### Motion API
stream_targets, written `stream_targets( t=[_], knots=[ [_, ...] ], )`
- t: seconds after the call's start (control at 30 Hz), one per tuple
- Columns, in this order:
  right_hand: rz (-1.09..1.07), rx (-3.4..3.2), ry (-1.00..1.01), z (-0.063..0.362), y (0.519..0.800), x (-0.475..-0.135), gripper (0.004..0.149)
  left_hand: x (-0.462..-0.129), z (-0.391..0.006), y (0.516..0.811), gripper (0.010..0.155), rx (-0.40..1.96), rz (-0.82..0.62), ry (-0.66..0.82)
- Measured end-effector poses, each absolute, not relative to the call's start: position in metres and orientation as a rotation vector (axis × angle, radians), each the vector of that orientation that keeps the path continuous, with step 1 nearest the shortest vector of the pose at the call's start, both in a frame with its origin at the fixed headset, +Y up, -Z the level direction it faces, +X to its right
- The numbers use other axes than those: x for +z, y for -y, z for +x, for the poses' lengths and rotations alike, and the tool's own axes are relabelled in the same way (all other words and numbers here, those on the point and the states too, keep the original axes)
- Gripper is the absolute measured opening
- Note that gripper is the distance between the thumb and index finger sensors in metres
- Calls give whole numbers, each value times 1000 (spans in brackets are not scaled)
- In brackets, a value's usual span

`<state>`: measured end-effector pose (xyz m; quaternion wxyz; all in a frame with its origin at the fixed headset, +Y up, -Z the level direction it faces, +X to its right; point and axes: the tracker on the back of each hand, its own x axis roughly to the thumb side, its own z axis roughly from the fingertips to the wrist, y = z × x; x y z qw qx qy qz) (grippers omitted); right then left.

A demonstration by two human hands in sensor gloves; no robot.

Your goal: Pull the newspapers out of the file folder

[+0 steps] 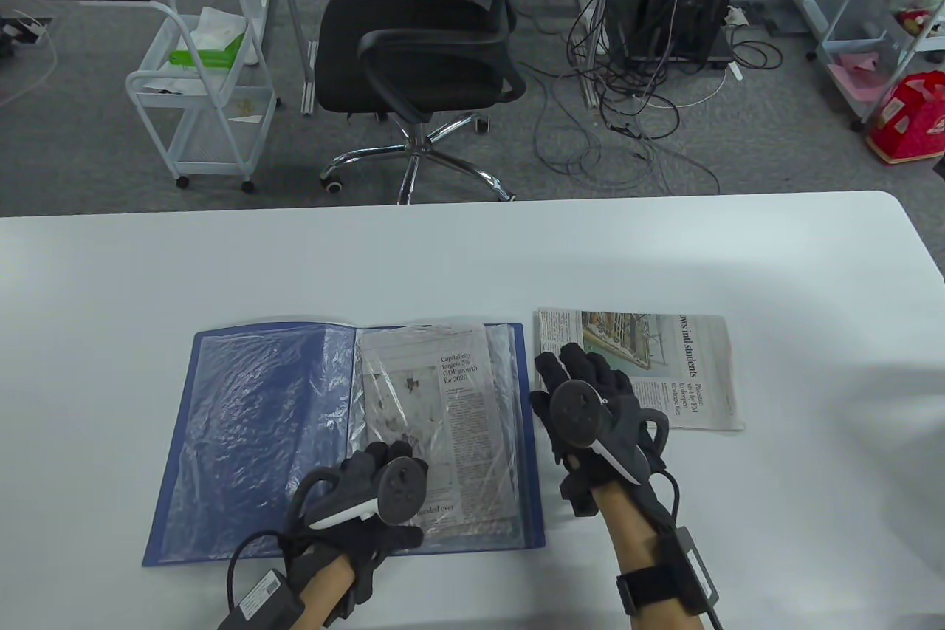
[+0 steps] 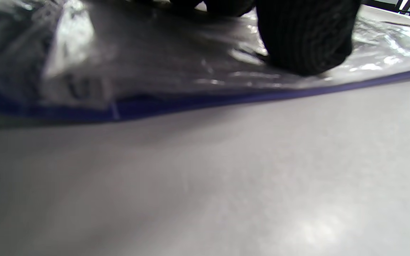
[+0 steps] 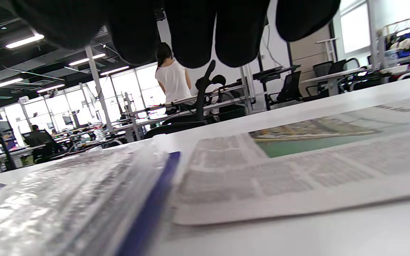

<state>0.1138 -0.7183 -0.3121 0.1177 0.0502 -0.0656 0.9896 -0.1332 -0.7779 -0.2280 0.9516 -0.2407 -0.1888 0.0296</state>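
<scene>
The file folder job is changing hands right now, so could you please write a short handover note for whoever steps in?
Left hand: rests on the near edge of the open blue file folder, fingers on its plastic sleeve.
Right hand: lies flat, fingers spread, on the loose newspaper, gripping nothing.
Done: that newspaper lies on the white table, just right of the folder.
Left: a second newspaper is in the right-hand sleeve; pull it out too. Whether more sit beneath it cannot be told.
</scene>
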Motion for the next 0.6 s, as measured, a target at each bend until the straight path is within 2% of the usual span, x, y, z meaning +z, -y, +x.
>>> stream_targets(
  t=[0.1,0.33,0.6],
  knots=[
    [190,2883,151,87,719,-329,58,-228,-132,778,81,51,-489,383],
    [129,2902,-57,9,738,-404,54,-228,-132,778,81,57,-495,383],
    [34,3022,-195,-27,753,-452,44,-228,-133,778,82,53,-491,397]
  ],
)
